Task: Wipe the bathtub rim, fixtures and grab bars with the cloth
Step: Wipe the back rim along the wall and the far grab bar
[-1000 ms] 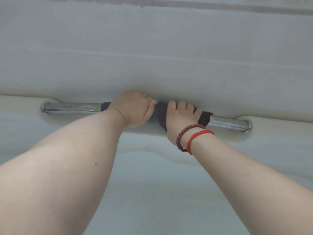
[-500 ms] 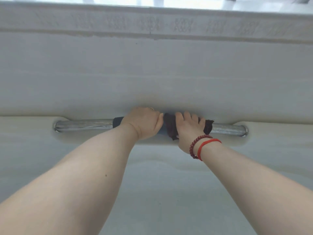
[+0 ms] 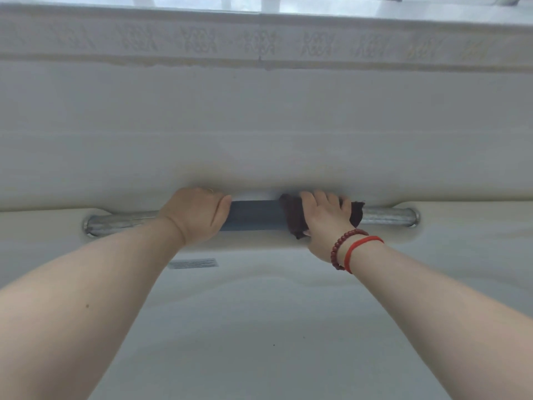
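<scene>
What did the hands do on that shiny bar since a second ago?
The right hand, gripping the dark brown cloth, slid rightward along the metal grab bar, away from the left hand. The bar's dark grey sleeve now shows between them. The camera also tilted up, showing more wall. Nothing was let go: the left hand keeps gripping the bar, the right the cloth.

One head-worn camera looks forward and down, close over both forearms, facing the far bathtub wall (image 3: pixel 259 125).
</scene>
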Demonstrator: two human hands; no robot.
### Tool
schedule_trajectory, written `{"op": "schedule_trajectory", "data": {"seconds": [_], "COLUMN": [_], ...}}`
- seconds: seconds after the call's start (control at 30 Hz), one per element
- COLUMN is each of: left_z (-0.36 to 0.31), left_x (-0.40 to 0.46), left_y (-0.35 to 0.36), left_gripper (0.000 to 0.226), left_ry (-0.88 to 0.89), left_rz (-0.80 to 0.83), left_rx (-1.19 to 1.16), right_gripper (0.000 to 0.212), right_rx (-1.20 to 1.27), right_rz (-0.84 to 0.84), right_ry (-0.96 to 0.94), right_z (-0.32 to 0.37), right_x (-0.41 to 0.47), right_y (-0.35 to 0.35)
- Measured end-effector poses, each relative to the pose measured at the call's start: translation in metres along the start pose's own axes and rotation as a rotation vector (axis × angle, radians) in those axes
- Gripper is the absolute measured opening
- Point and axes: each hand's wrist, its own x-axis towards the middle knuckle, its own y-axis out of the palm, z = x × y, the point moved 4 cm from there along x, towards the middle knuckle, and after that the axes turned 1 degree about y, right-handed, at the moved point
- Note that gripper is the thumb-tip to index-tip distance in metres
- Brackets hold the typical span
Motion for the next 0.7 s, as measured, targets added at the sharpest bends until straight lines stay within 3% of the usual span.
{"op": "schedule_trajectory", "data": {"seconds": [0.27,0.43,0.53,0.6,0.7], "left_z": [-0.001,-0.001,-0.001,0.0,0.0], "left_x": [-0.002,-0.002,-0.002,-0.002,-0.002], "left_y": [-0.003,-0.004,-0.004,-0.003,-0.002], "left_gripper": [0.093,0.085,0.085,0.089,0.093], "left_ry": [-0.005,0.002,-0.001,-0.008,-0.019], "left_rz": [-0.043,-0.092,-0.087,-0.079,-0.054], "left_rx": [-0.031,-0.065,-0.063,-0.06,-0.044], "right_gripper": [0.065,0.066,0.064,0.062,0.062], "right_rx": [-0.029,-0.006,0.03,0.085,0.072], "right_rz": [-0.065,-0.153,-0.198,-0.27,-0.217], "right_ry": [-0.03,-0.209,-0.288,-0.233,-0.055], "right_z": [0.005,0.05,0.042,0.01,-0.02], "right_x": [-0.002,0.005,0.003,-0.004,-0.013], "right_y": [0.002,-0.004,0.0,0.001,0.003]}}
